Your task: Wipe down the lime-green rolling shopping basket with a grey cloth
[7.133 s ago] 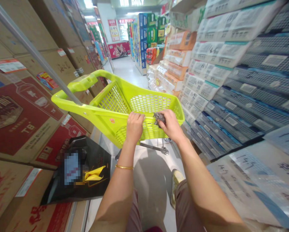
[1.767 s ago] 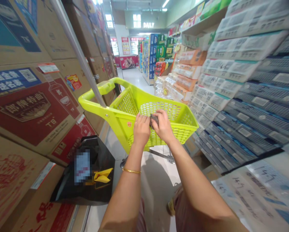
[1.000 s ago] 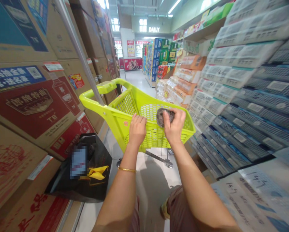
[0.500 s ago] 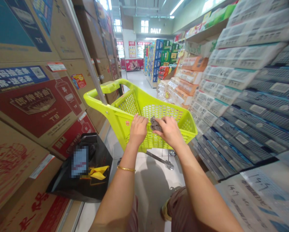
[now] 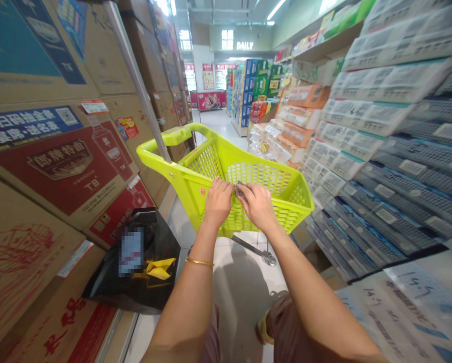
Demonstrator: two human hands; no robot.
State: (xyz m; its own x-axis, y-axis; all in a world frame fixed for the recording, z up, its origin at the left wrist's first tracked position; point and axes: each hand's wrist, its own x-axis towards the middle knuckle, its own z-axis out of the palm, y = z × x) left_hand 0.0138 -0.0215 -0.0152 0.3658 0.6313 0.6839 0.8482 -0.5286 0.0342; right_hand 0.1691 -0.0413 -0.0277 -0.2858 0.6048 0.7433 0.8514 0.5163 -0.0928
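A lime-green plastic shopping cart point(image 5: 195, 174) stands in the aisle in front of me. My left hand point(image 5: 217, 200) is curled over the cart's near rim and grips it. My right hand point(image 5: 258, 204) is closed on a small dark grey cloth point(image 5: 240, 190), pressing it on the same rim right beside my left hand. Only a bit of the cloth shows between the fingers.
Stacked cardboard cartons point(image 5: 59, 161) line the left side, with a black bag point(image 5: 138, 262) holding something yellow on a low carton. Shelves of wrapped packs point(image 5: 381, 151) fill the right. A slanted metal pole point(image 5: 135, 75) crosses by the cart handle. The aisle floor point(image 5: 218, 121) runs ahead.
My right hand lifted the cloth off the rim a second ago, then brought it back down and slid it left to meet my left hand. The cart and left hand stayed put.
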